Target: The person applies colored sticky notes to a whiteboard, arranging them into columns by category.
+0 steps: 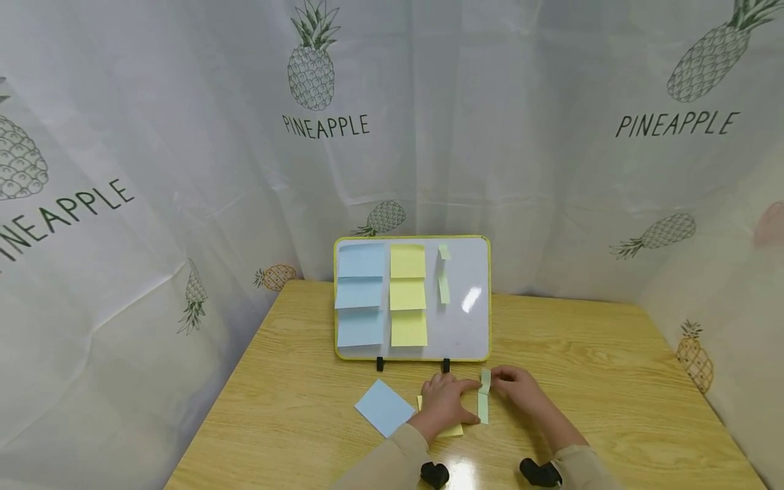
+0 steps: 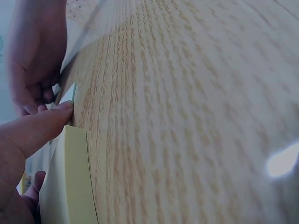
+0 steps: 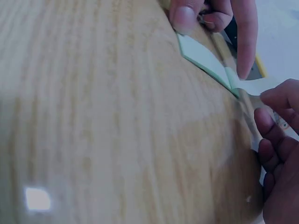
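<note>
A narrow pale green sticky note pad [image 1: 483, 408] lies on the table below the whiteboard, its upper strip [image 3: 257, 85] lifted and bent back from the rest. My left hand [image 1: 442, 403] presses the pad: the thumb is on its near end and the straight index finger comes down at the bend. With curled fingertips, my right hand [image 1: 517, 389] pinches the far end of the lifted strip. Partly covered by the left hand is a yellow sticky note pad [image 1: 454, 431]. To its left a light blue sticky note pad [image 1: 384, 407] lies turned cornerwise.
Behind the hands stands a yellow-framed whiteboard [image 1: 468, 333] on small black feet. It carries columns of blue notes [image 1: 359, 328] and yellow notes [image 1: 408, 329], plus two narrow green notes [image 1: 444, 289]. A pineapple-print curtain [image 1: 490, 136] surrounds the wooden table [image 1: 275, 408].
</note>
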### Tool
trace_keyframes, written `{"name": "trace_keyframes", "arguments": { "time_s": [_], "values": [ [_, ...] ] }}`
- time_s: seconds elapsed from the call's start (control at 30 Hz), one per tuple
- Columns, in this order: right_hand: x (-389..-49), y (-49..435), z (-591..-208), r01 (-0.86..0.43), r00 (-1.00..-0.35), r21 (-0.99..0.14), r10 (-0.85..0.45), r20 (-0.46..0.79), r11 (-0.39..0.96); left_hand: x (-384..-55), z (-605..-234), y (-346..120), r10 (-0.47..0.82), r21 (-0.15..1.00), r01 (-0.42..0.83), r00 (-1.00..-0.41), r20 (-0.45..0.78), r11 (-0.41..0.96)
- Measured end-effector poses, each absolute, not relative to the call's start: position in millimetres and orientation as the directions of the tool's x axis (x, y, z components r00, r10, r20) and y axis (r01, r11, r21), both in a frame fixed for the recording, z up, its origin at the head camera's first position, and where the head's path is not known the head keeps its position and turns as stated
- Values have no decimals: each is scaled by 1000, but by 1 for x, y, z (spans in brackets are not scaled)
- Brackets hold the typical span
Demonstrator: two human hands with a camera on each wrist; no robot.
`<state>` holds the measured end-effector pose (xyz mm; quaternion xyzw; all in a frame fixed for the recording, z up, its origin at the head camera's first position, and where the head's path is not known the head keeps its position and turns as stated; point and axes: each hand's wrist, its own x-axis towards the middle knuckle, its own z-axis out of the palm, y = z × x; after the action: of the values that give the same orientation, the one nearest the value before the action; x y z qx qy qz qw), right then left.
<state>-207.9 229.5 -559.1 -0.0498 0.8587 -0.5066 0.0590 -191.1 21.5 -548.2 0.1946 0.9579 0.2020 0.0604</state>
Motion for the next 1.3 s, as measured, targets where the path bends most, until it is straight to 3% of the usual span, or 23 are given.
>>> {"name": "trace_keyframes", "arguments": {
  "time_s": [0.3,0.67,1.3],
  "values": [
    [-220,233,-554,-59,-963,-905,-264,-60,420,-194,-555,23,407,399,363,-913,-28,842],
    [-220,228,-544,-43,-963,-854,-248,-103,519,-197,-559,20,434,396,381,-900,-49,835],
    [-226,229,-544,-71,-983,-820,-179,-39,568,-198,-559,15,446,432,378,-892,-65,819]
  ]
}}
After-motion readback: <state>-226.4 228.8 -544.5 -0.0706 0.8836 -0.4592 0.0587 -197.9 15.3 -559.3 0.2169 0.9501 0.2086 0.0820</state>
